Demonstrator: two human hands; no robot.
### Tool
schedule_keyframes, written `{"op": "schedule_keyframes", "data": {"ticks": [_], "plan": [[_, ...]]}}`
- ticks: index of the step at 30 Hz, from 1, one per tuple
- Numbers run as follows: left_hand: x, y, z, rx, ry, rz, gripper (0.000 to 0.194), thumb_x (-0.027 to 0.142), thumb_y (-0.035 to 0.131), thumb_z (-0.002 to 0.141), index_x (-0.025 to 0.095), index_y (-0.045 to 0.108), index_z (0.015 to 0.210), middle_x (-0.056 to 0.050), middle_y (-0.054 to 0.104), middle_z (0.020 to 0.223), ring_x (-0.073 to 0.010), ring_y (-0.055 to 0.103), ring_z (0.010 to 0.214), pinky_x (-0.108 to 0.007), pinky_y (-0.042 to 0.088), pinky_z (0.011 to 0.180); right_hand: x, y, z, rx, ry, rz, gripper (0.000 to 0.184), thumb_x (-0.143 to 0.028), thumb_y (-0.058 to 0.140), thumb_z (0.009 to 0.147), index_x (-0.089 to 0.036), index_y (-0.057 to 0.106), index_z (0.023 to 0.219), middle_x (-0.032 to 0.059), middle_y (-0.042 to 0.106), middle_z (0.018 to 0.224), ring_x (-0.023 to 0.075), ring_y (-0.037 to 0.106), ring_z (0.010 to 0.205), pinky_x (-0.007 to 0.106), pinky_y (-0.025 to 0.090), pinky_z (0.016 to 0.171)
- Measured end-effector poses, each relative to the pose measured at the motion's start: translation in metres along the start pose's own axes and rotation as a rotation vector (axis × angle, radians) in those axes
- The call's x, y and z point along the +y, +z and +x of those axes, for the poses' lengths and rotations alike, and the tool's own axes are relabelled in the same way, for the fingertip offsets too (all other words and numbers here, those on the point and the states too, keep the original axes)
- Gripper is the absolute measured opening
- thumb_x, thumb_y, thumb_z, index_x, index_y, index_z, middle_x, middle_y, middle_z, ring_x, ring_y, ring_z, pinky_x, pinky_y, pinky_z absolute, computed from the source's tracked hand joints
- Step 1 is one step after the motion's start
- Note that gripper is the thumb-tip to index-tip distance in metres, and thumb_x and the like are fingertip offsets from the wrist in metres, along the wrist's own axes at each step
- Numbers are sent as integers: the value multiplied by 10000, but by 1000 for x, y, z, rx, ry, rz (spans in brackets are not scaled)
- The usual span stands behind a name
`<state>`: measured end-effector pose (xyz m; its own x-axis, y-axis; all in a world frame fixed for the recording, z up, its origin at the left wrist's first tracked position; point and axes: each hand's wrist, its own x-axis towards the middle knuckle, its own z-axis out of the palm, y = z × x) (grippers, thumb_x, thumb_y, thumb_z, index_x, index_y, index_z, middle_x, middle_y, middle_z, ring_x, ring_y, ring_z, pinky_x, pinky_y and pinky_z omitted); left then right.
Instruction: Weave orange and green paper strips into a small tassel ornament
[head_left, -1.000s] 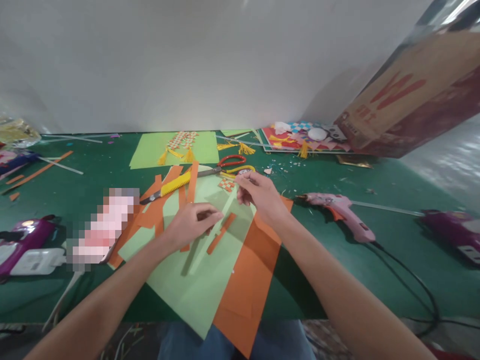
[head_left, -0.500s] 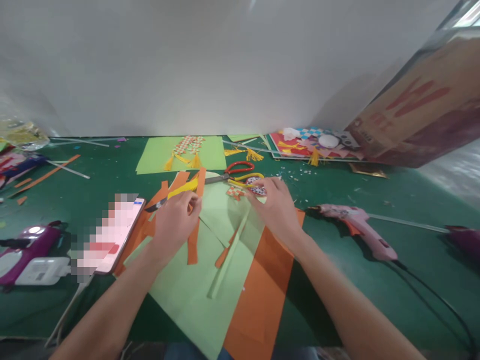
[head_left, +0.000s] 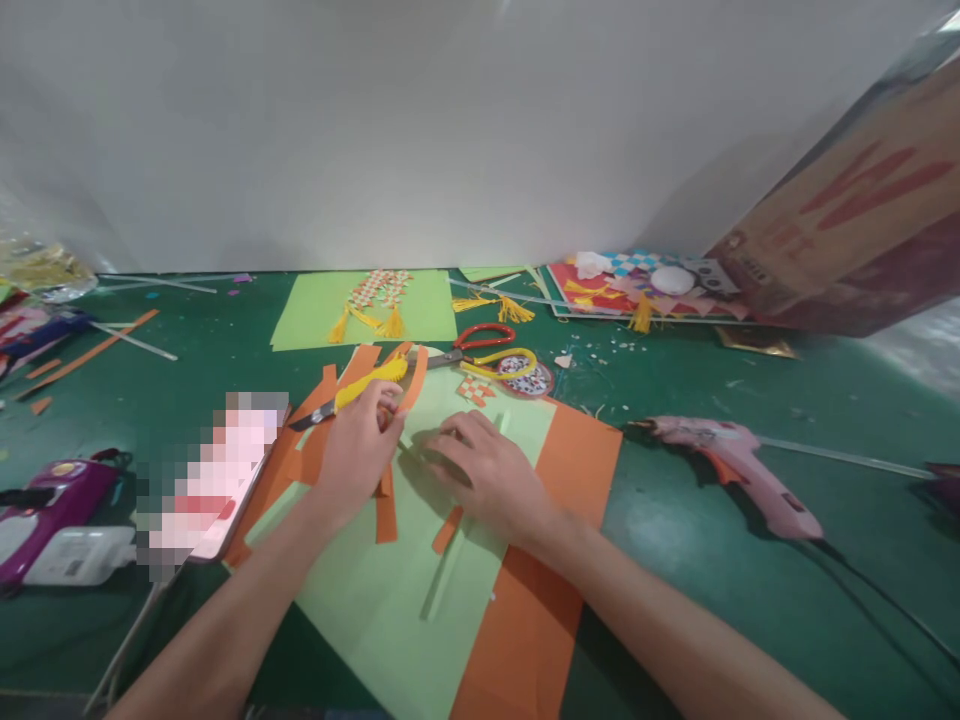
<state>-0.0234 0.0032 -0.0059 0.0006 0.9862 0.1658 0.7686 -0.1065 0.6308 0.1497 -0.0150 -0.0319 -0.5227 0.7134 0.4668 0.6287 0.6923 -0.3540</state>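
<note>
My left hand (head_left: 360, 438) is closed in a pinch on a narrow orange paper strip (head_left: 417, 376), which bends up from the fingertips. Close beside it, my right hand (head_left: 484, 470) hovers low over a light green paper sheet (head_left: 390, 620) with its fingers curled together; what they hold, if anything, is hidden. A yellow-handled cutter (head_left: 369, 382) lies just beyond the left hand. Scissors (head_left: 495, 352) with red and yellow handles lie farther back, beside a small woven paper piece (head_left: 477, 391) and a round dish of beads (head_left: 527, 377).
A pink glue gun (head_left: 739, 455) lies at right, its cord trailing forward. At left are a phone (head_left: 259, 440) and a purple device (head_left: 56, 510). Orange paper (head_left: 540, 620) lies under the green sheet. Woven tasselled pieces (head_left: 380, 290) and a paper bag (head_left: 862, 210) stand farther back.
My right hand has moved left and nearer, away from the bead dish, to beside my left hand. The orange strip's upper end now curves to the right.
</note>
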Motion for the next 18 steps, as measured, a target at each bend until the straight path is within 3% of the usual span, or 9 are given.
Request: {"op": "schedule_keyframes", "data": {"ticks": [3,8,10,15,18], "plan": [[2,-2,1,45,-35,-197,157,265,595,806,202,552,944,-17,639,813,-145,588,680,-278,473,674,0,-1,-1,-18,-85,31,208,-237,533,886,-176,698,998,121,606,913,228,525,843,335,494,670],[11,-7,3,311,-16,-480,180,284,635,784,205,549,921,-1,605,796,-136,602,758,-247,468,687,-1,-4,-1,-37,-139,133,216,-259,544,885,-192,746,921,124,621,958,233,517,902,371,496,759],[13,-10,3,350,-23,-598,217,277,655,770,207,547,945,13,596,780,-124,597,753,-240,470,700,-3,-5,-1,-55,-168,203,213,-271,555,879,-211,758,895,118,628,966,237,522,932,381,494,782],[15,-10,3,171,-154,-838,299,232,679,734,205,554,1005,37,593,758,-101,591,742,-226,467,726,-7,-8,2,-27,-127,407,223,-310,579,873,-199,746,778,100,652,898,216,559,898,368,483,794],[16,-8,-1,24,-202,-857,327,248,675,741,208,555,1043,32,607,772,-106,602,721,-232,460,680,-8,-13,5,78,144,532,187,-290,579,862,-198,720,782,70,660,801,190,582,811,333,471,739]]}}
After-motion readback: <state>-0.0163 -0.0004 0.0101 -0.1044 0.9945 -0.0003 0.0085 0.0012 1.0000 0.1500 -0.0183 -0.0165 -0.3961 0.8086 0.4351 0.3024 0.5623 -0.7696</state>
